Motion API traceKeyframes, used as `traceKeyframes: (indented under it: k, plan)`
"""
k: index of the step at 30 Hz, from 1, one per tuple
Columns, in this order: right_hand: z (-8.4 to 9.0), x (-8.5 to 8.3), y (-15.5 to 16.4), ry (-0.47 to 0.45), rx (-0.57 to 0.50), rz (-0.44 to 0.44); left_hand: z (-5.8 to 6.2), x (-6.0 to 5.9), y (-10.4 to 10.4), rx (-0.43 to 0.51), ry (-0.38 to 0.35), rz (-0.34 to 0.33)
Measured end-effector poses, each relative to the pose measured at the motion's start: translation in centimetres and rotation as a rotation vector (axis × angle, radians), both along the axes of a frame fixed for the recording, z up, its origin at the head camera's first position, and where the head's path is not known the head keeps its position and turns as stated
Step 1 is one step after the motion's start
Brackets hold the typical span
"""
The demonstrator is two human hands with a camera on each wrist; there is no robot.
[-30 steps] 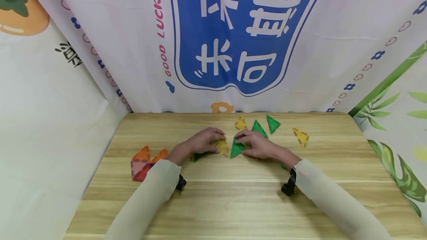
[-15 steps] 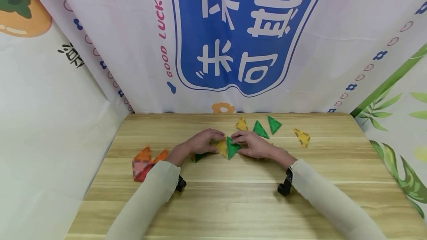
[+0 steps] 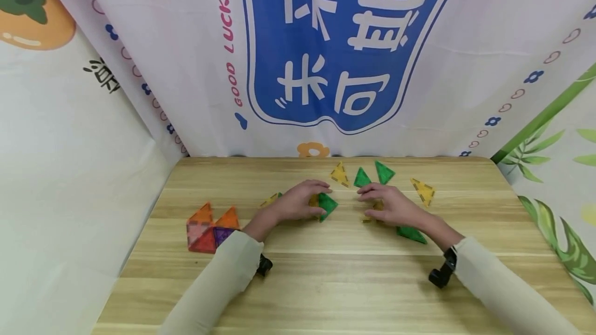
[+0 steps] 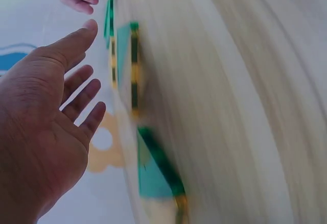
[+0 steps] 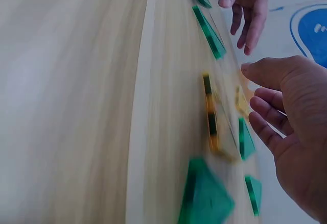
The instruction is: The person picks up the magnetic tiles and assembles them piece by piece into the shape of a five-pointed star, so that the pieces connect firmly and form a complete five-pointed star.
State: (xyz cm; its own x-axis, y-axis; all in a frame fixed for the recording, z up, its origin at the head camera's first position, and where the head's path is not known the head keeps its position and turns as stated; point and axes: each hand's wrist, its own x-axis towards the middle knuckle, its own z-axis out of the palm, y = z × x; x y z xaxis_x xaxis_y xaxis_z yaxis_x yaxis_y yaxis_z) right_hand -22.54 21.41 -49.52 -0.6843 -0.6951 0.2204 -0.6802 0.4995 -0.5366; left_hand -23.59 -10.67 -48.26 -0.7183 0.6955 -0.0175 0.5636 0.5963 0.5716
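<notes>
The left hand (image 3: 297,201) is above the table (image 3: 326,286), with its fingers apart and a little bent, and the thumb stands away from them. It holds nothing. In the head view, its fingers and thumb partly cover a yellow triangle (image 3: 314,201), which lies flat on the table. A green triangle (image 3: 328,206) touches the right side of this yellow one and comes out beyond the fingertips. In the left wrist view, one sees a gap between the left hand and this pair. Another yellow and green pair (image 3: 271,200) lies near the left wrist, partly hidden by the hand.

The right hand (image 3: 390,206) is also spread, with its thumb away from the fingers, and it pinches nothing. Below it, one more yellow triangle (image 5: 211,119) lies on the table; the head view shows it only in parts between the thumb and the fingers. A larger green triangle (image 3: 412,234) is under the right wrist.

Beyond the hands, toward the far edge, there are a yellow piece (image 3: 340,175), two green pieces (image 3: 385,172) and, more to the right, a slotted yellow piece (image 3: 422,192). On the left side, orange, pink, red and purple pieces (image 3: 203,242) lie together, near the left sleeve (image 3: 233,262).
</notes>
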Motion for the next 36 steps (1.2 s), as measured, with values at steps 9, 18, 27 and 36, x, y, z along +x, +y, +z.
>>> traceKeyframes:
  k: [9, 18, 27, 36]
  plan:
    - [0.1, 2.3, 5.6, 0.064, -0.013, -0.14, 0.2, 1.0, 4.5, -0.072, 0.045, -0.065]
    - [-0.9, 4.8, 8.2, 0.049, 0.019, -0.293, -0.1, 1.2, 8.7, -0.08, 0.054, -0.124]
    - [-1.7, 7.1, 7.7, 0.113, 0.043, -0.464, -1.1, 1.1, 11.5, -0.092, 0.071, -0.142]
    - [-2.8, 8.0, 6.5, 0.166, 0.05, -0.56, -1.5, 1.1, 12.4, -0.14, 0.128, -0.122]
